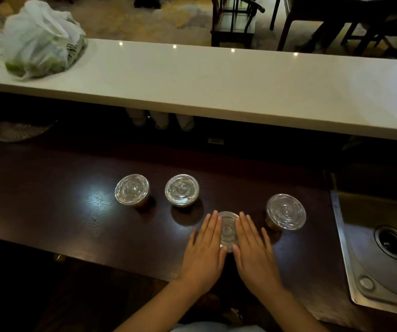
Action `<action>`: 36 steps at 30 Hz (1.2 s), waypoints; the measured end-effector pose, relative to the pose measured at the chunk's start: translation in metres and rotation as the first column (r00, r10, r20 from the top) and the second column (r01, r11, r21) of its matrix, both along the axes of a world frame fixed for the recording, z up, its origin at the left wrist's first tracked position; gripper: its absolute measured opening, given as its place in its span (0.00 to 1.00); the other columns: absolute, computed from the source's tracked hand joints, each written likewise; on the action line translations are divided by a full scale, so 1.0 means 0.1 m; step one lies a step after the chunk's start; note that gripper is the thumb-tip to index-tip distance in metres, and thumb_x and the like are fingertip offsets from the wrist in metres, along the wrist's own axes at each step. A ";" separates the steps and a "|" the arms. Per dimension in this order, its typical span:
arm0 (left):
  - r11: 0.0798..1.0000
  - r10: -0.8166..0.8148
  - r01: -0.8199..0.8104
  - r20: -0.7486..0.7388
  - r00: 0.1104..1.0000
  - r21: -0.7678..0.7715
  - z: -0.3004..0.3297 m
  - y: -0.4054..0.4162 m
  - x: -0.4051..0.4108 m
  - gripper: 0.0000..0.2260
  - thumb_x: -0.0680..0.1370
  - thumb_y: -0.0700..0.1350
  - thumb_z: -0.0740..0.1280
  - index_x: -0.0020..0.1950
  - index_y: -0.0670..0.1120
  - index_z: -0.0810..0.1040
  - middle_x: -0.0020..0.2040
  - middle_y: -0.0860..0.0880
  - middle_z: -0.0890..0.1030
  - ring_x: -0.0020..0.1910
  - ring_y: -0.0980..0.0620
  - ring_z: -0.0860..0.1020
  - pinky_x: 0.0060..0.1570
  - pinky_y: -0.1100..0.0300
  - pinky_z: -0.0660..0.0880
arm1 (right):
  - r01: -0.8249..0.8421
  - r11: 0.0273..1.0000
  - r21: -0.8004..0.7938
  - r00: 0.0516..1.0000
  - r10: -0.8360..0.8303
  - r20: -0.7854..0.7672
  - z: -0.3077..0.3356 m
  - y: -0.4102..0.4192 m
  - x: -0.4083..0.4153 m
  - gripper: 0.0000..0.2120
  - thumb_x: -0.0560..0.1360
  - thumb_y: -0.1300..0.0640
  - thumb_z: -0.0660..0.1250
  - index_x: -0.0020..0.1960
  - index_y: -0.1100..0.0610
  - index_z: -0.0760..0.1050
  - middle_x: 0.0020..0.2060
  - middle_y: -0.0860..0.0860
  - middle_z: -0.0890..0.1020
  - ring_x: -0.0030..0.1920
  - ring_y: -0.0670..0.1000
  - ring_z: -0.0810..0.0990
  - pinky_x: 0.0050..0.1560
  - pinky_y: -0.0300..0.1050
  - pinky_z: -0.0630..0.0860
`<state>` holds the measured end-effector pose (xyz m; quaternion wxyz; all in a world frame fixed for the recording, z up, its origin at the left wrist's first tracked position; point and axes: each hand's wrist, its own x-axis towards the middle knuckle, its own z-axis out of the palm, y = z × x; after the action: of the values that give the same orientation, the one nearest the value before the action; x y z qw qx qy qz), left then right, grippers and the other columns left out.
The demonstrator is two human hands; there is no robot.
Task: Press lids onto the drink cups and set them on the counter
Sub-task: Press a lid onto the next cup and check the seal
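Far left, on the raised white stone counter [216, 82]: a white plastic bag with green contents [41, 41], sitting near the counter's front edge. The rest of that counter top is bare all the way to the right edge of view.

Below it, dark brown wooden worktop [49, 200]. A clear glass dish [15, 130] sits at its back left, partly under the counter overhang. Wide open wood between that dish and the cups.

Cups left to right, all with clear round plastic lids:
- left lidded cup [132, 189], upright, standing free
- second lidded cup [182, 190], just beside it, not touching
- centre cup lid [228, 230], nearer the worktop's front edge; cup body hidden under the hands
- right lidded cup [285, 211], tan drink visible at its side, near the sink but apart from it

Left hand [204, 250] lies flat on the left half of the centre lid, fingers straight and close together. Right hand [252, 250] mirrors it on the right half, fingers extended, slightly spread. Neither hand is wrapped around anything; palms down on the lid rim.

Far right: stainless steel sink [360, 264], its rim butting against the worktop end.
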<state>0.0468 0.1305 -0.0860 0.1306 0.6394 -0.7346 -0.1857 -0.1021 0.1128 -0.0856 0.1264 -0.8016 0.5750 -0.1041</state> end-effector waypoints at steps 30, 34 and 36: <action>0.937 0.290 -0.336 -0.751 0.594 0.096 0.24 -0.06 -0.03 0.30 0.69 0.43 0.74 0.67 0.56 0.66 0.61 0.54 0.76 0.61 0.58 0.75 0.62 0.55 0.73 | -0.133 0.963 -0.235 0.885 0.223 0.409 0.39 -0.25 -0.07 0.11 0.72 0.54 0.64 0.52 0.57 0.76 0.54 0.52 0.77 0.52 0.44 0.76 0.53 0.33 0.72; 0.939 0.234 -0.342 -0.790 0.566 0.033 0.52 -0.17 0.05 0.32 0.70 0.39 0.73 0.66 0.60 0.63 0.61 0.53 0.76 0.60 0.61 0.74 0.59 0.68 0.71 | 0.074 0.997 -0.003 0.593 -0.041 0.804 0.59 -0.32 0.03 0.08 0.71 0.64 0.69 0.45 0.52 0.76 0.48 0.53 0.78 0.49 0.43 0.78 0.48 0.32 0.75; 0.956 0.133 -0.284 -0.762 0.633 -0.069 0.65 -0.17 0.12 0.29 0.71 0.45 0.71 0.68 0.58 0.63 0.63 0.53 0.74 0.63 0.59 0.72 0.60 0.66 0.70 | 0.115 0.962 0.247 0.346 -0.272 0.898 0.68 -0.32 0.10 0.11 0.72 0.67 0.67 0.45 0.52 0.75 0.45 0.53 0.79 0.46 0.47 0.80 0.45 0.37 0.77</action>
<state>0.0590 0.1139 -0.0211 0.5003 0.5715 -0.5495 -0.3480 -0.0919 0.0806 -0.0179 0.4688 -0.5200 0.5014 -0.5084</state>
